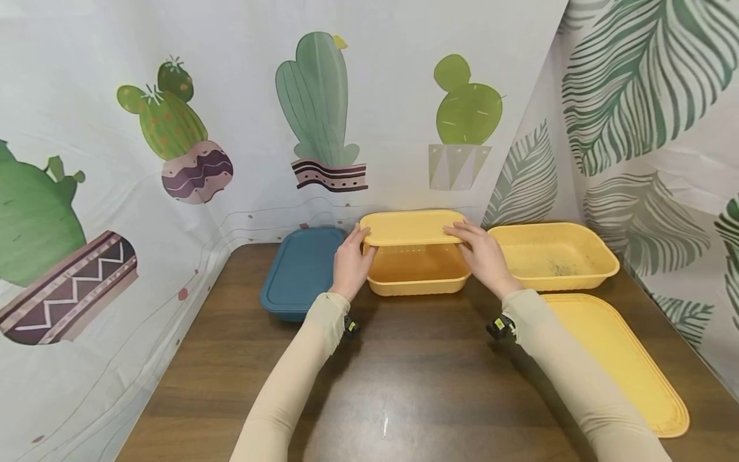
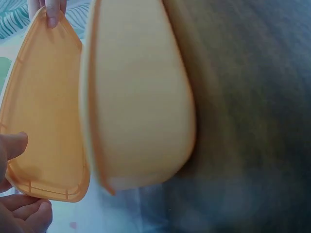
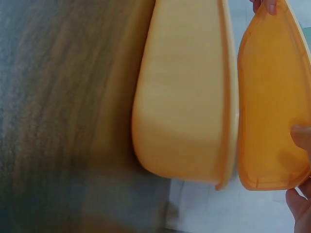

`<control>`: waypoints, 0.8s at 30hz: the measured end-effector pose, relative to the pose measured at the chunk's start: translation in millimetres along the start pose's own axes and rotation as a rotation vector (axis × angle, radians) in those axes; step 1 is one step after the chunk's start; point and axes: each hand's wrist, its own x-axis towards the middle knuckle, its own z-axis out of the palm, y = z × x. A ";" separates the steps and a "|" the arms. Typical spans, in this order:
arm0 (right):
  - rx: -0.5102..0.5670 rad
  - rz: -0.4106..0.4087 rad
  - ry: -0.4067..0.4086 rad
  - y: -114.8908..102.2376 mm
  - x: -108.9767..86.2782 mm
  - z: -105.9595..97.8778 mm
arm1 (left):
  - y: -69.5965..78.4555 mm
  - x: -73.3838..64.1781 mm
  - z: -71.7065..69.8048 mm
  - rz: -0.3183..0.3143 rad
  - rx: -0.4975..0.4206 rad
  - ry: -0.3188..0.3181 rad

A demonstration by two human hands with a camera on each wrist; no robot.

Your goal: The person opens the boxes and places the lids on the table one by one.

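A yellow lid (image 1: 411, 227) is held over a yellow plastic box (image 1: 419, 288), its near edge raised so the box's inside shows beneath. My left hand (image 1: 351, 262) grips the lid's left end, thumb on the underside and fingers on top. At the right end my right hand (image 1: 485, 255) grips it the same way. Both wrist views show the lid's underside, the lid (image 2: 48, 111) standing apart from the box wall (image 2: 141, 97) at the near side. In the right wrist view, the thumb (image 3: 302, 137) presses the lid's inner face.
Left of the box stands a blue lidded box (image 1: 306, 269). On the right is another yellow box (image 1: 554, 282), uncovered, with a larger yellow lid (image 1: 623, 366) lying flat before it. Everything rests on a dark wooden table (image 1: 392, 385) against a cactus-printed cloth (image 1: 248, 96).
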 end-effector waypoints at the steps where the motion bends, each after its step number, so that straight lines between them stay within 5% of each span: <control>1: -0.002 -0.005 0.006 -2.1 0.2 -2.0 | 1.5 0.5 -2.1 0.007 0.004 0.005; 24: -0.013 -0.111 0.120 -35.4 4.3 -36.2 | 27.6 0.0 -49.9 0.133 0.042 0.046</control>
